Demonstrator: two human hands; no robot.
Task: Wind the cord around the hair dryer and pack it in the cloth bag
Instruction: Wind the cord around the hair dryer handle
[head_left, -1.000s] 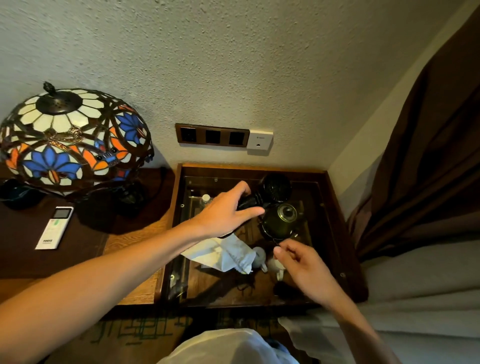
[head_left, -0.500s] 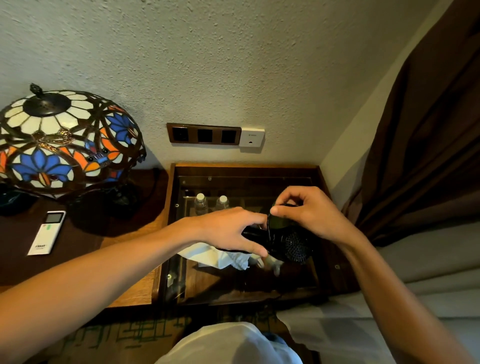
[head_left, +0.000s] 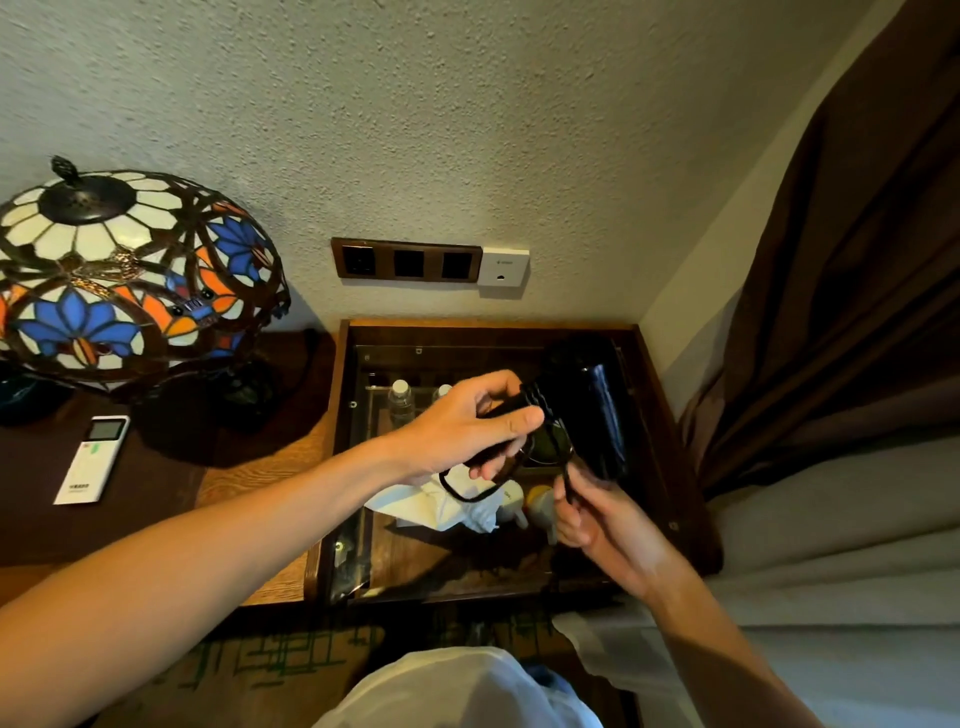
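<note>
My left hand (head_left: 467, 431) grips the handle of the black hair dryer (head_left: 592, 410), holding it above the glass-topped table with the barrel pointing right and down. A loop of its black cord (head_left: 457, 491) hangs under my left palm. My right hand (head_left: 587, 514) sits just below the barrel and pinches the cord between thumb and fingers. The white cloth bag (head_left: 436, 509) lies crumpled on the glass under my left hand, partly hidden by it.
The wooden-framed glass table (head_left: 660, 415) shows water bottles (head_left: 401, 400) and small white cups (head_left: 540, 506) beneath. A stained-glass lamp (head_left: 124, 280) and a white remote (head_left: 93, 460) stand to the left. Wall sockets (head_left: 408, 260) are behind; a brown curtain (head_left: 857, 260) and bedding lie right.
My right hand came off the top of the dryer and dropped below it, now pinching the cord. The dryer has turned, its barrel swung up and to the right.
</note>
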